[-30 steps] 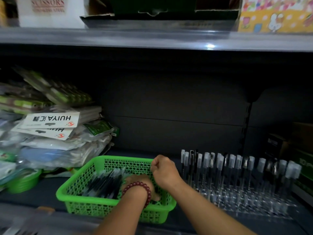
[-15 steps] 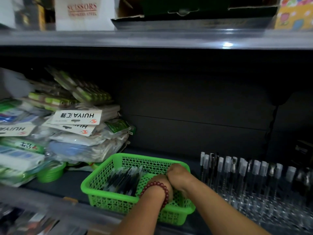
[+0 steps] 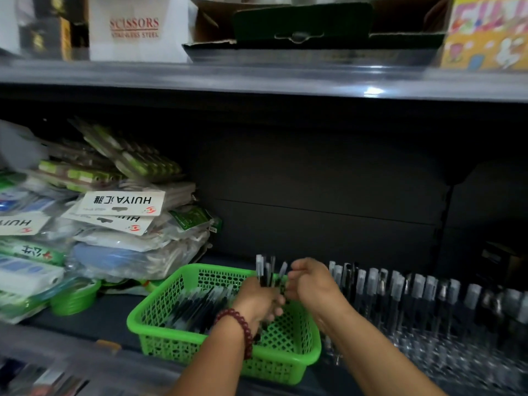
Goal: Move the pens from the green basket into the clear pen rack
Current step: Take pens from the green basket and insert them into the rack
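Observation:
A green mesh basket [image 3: 160,315] sits on the dark lower shelf, with several dark pens [image 3: 200,305] lying in its left half. My left hand [image 3: 258,300], a red bead bracelet on its wrist, is over the basket and grips a bunch of pens [image 3: 267,271] held upright, caps up. My right hand [image 3: 310,281] is beside the bunch, fingers curled at the pens' right side; whether it grips one is unclear. The clear pen rack [image 3: 463,355] stands right of the basket, with several capped pens [image 3: 400,292] upright in it.
A pile of packaged goods [image 3: 114,224] fills the shelf left of the basket, with a small green tub [image 3: 75,301] at its foot. The upper shelf edge [image 3: 257,78] carries boxes. Dark boxes [image 3: 503,261] stand at the far right.
My left hand has risen out of the basket with a bunch of pens standing upright in it. My right hand has lifted with it and stays beside the bunch.

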